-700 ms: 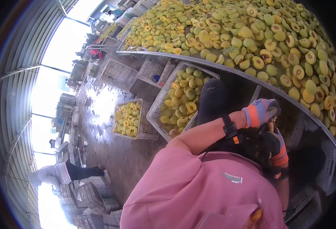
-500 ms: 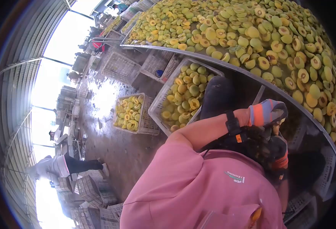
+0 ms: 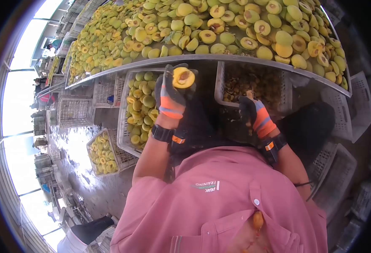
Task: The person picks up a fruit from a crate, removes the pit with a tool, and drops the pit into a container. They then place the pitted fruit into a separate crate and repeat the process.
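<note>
My left hand (image 3: 172,92), in a dark glove with an orange and blue-grey cuff, is raised just in front of the metal table edge. Its fingers are closed around a peach half (image 3: 183,78), yellow flesh and brown centre facing up. To the right, my right hand (image 3: 255,113) wears a matching glove and is closed around a tan, wooden-looking tool handle (image 3: 250,95). The tool's working end cannot be made out. Between the two hands lies a gap above my dark-trousered legs.
A metal-rimmed table (image 3: 202,57) heaped with peach halves spans the front. Below it, a crate (image 3: 220,84) holds brown pits and scraps. A crate of peaches (image 3: 124,118) stands left, another peach crate (image 3: 117,152) beyond it. Stacked crates (image 3: 337,168) lie right. A person (image 3: 84,234) is lower left.
My hands were together at the right; now they are apart, the left showing a peach half and the right a tool. The head view has turned rightward, revealing the crate of pits.
</note>
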### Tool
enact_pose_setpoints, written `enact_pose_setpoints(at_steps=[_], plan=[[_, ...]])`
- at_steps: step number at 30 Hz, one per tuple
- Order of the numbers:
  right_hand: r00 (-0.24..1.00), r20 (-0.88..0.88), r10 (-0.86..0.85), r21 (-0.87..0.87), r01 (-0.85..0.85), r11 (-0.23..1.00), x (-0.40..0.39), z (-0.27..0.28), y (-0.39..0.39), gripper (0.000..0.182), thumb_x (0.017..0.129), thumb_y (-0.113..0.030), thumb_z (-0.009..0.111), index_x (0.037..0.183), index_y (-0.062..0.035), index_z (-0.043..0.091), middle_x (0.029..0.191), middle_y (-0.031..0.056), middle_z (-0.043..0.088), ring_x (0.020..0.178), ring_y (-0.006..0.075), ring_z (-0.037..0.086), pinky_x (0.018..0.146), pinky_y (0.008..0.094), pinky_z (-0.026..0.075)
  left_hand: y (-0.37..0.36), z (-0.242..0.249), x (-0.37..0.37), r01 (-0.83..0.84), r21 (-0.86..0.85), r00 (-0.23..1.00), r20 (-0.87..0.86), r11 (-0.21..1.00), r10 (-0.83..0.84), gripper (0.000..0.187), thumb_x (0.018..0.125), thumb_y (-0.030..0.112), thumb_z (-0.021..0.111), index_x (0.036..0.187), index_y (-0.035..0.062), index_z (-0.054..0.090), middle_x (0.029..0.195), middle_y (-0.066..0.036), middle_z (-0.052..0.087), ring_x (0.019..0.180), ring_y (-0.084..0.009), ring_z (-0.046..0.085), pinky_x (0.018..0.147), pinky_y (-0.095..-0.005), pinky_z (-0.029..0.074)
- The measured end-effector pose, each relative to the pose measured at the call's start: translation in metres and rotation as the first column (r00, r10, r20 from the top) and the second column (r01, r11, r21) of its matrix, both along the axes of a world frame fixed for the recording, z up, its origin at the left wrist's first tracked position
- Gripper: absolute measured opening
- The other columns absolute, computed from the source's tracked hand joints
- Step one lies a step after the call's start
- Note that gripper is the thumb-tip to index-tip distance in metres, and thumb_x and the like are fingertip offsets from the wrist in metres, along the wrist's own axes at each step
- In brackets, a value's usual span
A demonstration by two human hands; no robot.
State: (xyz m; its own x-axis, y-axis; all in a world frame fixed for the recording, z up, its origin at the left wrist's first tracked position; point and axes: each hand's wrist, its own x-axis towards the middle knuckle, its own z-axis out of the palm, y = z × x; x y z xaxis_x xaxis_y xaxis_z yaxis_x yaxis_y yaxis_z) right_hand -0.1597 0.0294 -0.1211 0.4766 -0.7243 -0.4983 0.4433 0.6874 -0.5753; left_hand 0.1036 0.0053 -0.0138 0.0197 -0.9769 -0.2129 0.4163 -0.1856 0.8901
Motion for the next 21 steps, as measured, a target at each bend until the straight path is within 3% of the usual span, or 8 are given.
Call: enact_pose_setpoints(at_steps=[3,9,12,13,15,18,20,21], plan=[[1.0,-0.019,0.021,0.091,-0.019,0.996,0.009,0.006,0.003,0.016,0.09,-0.025,0.061,0.082,-0.0107,0.06,0.061,-0.002,0.053,0.049,0.0111,0.052,0.042,0.0269,0.04,0.014,0.022,0.016,-0.244,-0.005,0.967,-0.071,0.97,0.243,0.046,0.098,0.04,0.034,0.119,0.0036,0.054,0.098,-0.015,0.066,0.069,-0.0198,0.062,0.054,-0.0251,0.047],[1.0,-0.004,-0.004,0.167,0.005,0.986,0.014,-0.012,-0.003,0.015,0.089,-0.025,0.062,0.091,-0.0108,0.064,0.055,-0.0045,0.041,0.044,0.012,0.038,0.039,0.028,0.031,0.051,0.015,0.073,-0.258,-0.121,0.942,0.189,0.958,0.278,0.04,0.099,0.031,0.037,0.124,0.0034,0.05,0.107,-0.012,0.062,0.091,-0.0205,0.062,0.073,-0.0288,0.052],[0.926,0.378,0.0,0.206,-0.085,0.975,0.021,0.007,-0.001,0.016,0.089,-0.023,0.064,0.098,-0.0099,0.064,0.059,-0.0046,0.046,0.047,0.0111,0.042,0.041,0.0283,0.034,0.053,0.021,0.056,-0.166,-0.196,0.947,0.243,0.966,0.212,0.039,0.098,0.025,0.038,0.127,0.0009,0.048,0.114,-0.011,0.059,0.102,-0.0205,0.06,0.084,-0.0314,0.052],[0.994,-0.099,-0.052,-0.145,0.038,0.989,0.038,0.033,0.003,0.019,0.088,-0.017,0.066,0.104,-0.0089,0.063,0.068,-0.0013,0.056,0.053,0.0085,0.049,0.045,0.0264,0.039,0.052,0.022,0.041,-0.07,-0.285,0.905,0.385,0.956,0.181,0.04,0.099,0.024,0.037,0.128,-0.001,0.048,0.114,-0.012,0.06,0.101,-0.0199,0.061,0.085,-0.031,0.051],[0.981,-0.122,-0.15,-0.369,0.095,0.925,0.051,0.067,0.001,0.027,0.086,-0.012,0.067,0.112,-0.0075,0.06,0.086,0.0038,0.064,0.069,0.008,0.058,0.058,0.0239,0.047,0.039,0.009,0.013,0.096,-0.34,0.876,0.475,0.935,0.083,0.041,0.099,0.023,0.036,0.129,-0.0022,0.047,0.118,-0.012,0.058,0.106,-0.0202,0.057,0.091,-0.0314,0.046],[0.806,-0.332,-0.491,-0.818,0.014,0.576,0.06,0.08,-0.003,0.045,0.075,-0.02,0.075,0.113,-0.0027,0.057,0.096,0.0126,0.066,0.086,0.0212,0.064,0.079,0.0328,0.05,0.036,0.004,-0.045,0.244,-0.263,0.914,0.383,0.933,-0.131,0.041,0.098,0.023,0.034,0.128,-0.0002,0.049,0.123,-0.009,0.054,0.115,-0.0199,0.048,0.102,-0.0319,0.035],[0.676,-0.554,-0.486,-0.782,-0.223,0.582,0.045,0.086,-0.008,0.037,0.076,-0.019,0.071,0.107,-0.0027,0.059,0.089,0.0139,0.066,0.081,0.0228,0.065,0.076,0.0337,0.05,0.034,-0.001,-0.066,0.256,-0.185,0.904,0.393,0.949,-0.167,0.039,0.098,0.027,0.037,0.125,0.0021,0.051,0.114,-0.006,0.058,0.097,-0.0162,0.057,0.081,-0.027,0.046],[0.648,-0.523,-0.554,-0.786,-0.115,0.607,0.037,0.072,-0.014,0.032,0.077,-0.018,0.069,0.104,-0.0027,0.06,0.087,0.0129,0.067,0.079,0.0226,0.065,0.074,0.0337,0.051,0.035,0.006,-0.066,0.242,-0.066,0.919,0.337,0.968,-0.206,0.039,0.098,0.028,0.037,0.124,0.0027,0.051,0.112,-0.005,0.059,0.091,-0.015,0.058,0.073,-0.0251,0.047]])
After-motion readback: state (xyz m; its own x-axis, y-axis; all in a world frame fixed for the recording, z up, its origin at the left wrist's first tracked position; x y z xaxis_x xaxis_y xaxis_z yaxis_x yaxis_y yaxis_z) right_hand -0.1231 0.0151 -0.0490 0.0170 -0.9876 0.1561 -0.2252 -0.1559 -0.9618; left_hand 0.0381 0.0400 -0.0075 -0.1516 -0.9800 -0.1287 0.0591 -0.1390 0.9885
